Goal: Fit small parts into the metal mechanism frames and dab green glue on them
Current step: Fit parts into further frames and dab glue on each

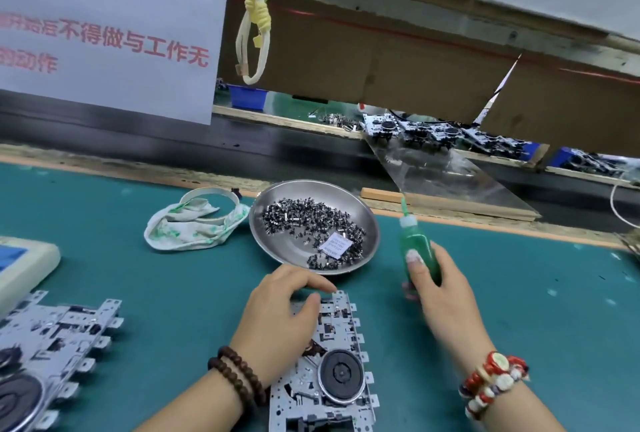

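A metal mechanism frame [341, 362] with a round black wheel lies on the green mat in front of me. My left hand [277, 314] rests on its upper left part with curved fingers; I cannot see anything between them. My right hand [440, 289] grips a green glue bottle [414, 241] upright, nozzle pointing up, to the right of the frame and clear of it. A steel dish [367, 223] holding several small dark parts [304, 220] and a white label sits just beyond the frame.
Another metal frame [52, 338] lies at the left, near a beige device [31, 262]. A glue-stained cloth [187, 227] and a tape ring [211, 194] sit left of the dish. A conveyor with more assemblies [433, 132] runs behind. A rope loop [254, 33] hangs overhead.
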`<state>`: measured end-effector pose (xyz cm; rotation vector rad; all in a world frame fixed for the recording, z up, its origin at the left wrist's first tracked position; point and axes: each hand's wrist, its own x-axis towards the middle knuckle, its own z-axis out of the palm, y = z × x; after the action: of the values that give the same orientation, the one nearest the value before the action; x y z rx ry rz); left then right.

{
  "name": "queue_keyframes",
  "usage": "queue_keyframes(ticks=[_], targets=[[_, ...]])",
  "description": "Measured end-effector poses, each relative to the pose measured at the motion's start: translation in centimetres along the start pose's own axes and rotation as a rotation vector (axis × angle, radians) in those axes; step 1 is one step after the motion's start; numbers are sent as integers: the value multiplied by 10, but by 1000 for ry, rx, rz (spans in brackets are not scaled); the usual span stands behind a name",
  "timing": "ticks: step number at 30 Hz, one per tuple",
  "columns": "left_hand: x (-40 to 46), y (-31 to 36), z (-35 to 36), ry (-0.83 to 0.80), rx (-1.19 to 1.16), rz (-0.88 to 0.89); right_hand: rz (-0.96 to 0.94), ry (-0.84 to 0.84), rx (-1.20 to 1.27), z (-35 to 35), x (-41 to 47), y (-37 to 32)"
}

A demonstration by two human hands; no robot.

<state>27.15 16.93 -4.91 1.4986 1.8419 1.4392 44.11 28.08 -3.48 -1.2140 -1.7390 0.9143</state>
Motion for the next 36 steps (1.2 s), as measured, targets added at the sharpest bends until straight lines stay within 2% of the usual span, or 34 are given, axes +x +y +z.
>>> queue_keyframes(ticks=[5, 7, 9, 11, 14, 17, 21, 28, 36], targets=[[4, -4, -2, -31, -36, -27, -29, 91, 278, -23, -24, -17], [5, -6, -1, -54, -17, -45, 37, 91, 591, -25, -29, -19], [5, -8, -1, -59, -8, -74, 116, 23, 908, -22, -31, -23], [7, -9, -2, -95, -7, -109, 187, -45, 1041, -17, -34, -25], [10, -11, -6, -188, 30, -137, 230, -97, 974, -10, -39, -21], [14, -12, -9, -265, 65, -143, 137, -51, 729, -8, -43, -18], [16, -10, -10, -330, 99, -158, 43, -44, 618, -4, -50, -21], [19, -8, -12, -384, 32, -217, -91, 14, 397, -3, -54, -26], [21, -7, -12, -364, 6, -289, -143, 111, 328, 0, -56, -24]])
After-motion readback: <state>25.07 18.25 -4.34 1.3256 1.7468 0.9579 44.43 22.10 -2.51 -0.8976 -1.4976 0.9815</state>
